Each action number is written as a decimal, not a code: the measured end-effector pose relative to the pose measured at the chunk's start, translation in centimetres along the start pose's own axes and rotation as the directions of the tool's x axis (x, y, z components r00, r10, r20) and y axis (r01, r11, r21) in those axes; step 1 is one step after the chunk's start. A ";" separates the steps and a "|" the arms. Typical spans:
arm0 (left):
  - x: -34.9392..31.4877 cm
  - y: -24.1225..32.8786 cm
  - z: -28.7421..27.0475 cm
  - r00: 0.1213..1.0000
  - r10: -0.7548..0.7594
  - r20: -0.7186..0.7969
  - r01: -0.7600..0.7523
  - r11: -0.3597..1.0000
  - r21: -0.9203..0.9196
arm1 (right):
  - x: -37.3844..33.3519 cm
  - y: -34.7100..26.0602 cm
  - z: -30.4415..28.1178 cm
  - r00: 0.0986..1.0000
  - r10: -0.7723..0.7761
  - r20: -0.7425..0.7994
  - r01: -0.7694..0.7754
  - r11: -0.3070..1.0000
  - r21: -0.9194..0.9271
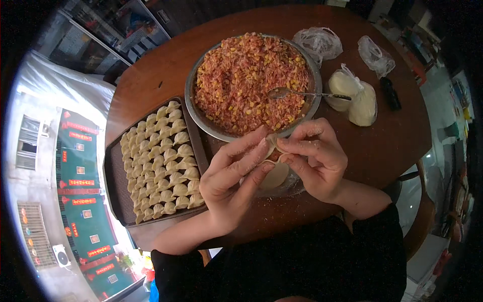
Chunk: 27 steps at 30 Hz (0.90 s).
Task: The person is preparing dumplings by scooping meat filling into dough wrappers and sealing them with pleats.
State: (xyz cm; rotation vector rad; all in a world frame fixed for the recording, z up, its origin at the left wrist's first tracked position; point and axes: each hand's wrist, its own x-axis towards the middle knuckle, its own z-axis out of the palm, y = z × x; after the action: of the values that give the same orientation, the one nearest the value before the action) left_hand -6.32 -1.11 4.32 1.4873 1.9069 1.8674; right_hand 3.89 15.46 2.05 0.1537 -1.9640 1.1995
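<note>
Between my two hands is a dumpling [274, 155], its wrapper folded partly round some reddish filling. My left hand [234, 171] pinches the wrapper's left side, fingers closed. On the other side my right hand [317, 158] grips the wrapper with thumb and fingertips; both hands are dusted with flour. Below them lies a stack of round dumpling wrappers [274, 177] on clear plastic, partly hidden by my hands. Just beyond stands a large metal bowl [316, 108] of minced meat filling with corn [246, 80]. A metal spoon [307, 93] rests in it, handle over the right rim.
At the left, a dark baking tray [116, 194] holds rows of folded dumplings [161, 161]. Bags of pale dough or flour [354, 95] sit right of the bowl, near crumpled plastic bags [318, 44] and a black object [390, 93]. All stand on a round wooden table [382, 151].
</note>
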 end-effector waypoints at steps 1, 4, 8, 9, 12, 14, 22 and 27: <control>-0.1 0.0 0.1 1.000 0.013 -0.009 -0.013 1.000 -0.007 | -0.2 0.1 0.2 1.000 0.010 -0.008 -0.009 1.000 0.027; -0.3 -0.2 0.4 0.998 0.039 -0.053 -0.040 0.999 -0.014 | -0.5 0.0 0.5 1.000 0.018 -0.015 -0.017 0.999 0.036; -0.7 -0.6 0.9 0.991 0.062 -0.120 -0.066 0.997 -0.031 | -0.7 -0.3 0.9 0.999 0.010 -0.043 -0.009 1.000 0.022; -0.8 -0.8 0.9 0.990 0.072 -0.119 -0.075 0.997 -0.017 | -0.7 -0.4 0.9 0.999 -0.013 -0.035 0.013 1.000 -0.008; -0.9 -1.0 1.0 0.989 0.098 -0.114 -0.096 0.995 0.021 | -0.8 -0.6 0.9 0.997 -0.080 -0.012 0.079 0.992 -0.103; -0.9 -0.7 1.1 0.988 0.107 -0.114 -0.103 0.994 0.040 | -0.7 -0.9 0.9 0.992 -0.123 0.000 0.121 0.978 -0.172; -1.7 -1.4 2.2 0.984 0.008 -0.177 -0.038 0.986 -0.165 | -0.5 -0.9 1.3 0.990 -0.139 0.029 0.142 0.967 -0.211; -1.7 -1.1 2.2 0.963 -0.198 -0.180 0.078 0.852 -0.518 | -0.3 -1.2 1.4 0.999 -0.046 -0.018 0.044 0.994 -0.100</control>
State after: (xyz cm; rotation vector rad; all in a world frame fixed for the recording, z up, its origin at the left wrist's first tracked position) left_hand -4.64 -0.40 2.01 0.9772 1.3731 2.3072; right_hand 3.87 13.59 2.32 0.1337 -1.9871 1.0678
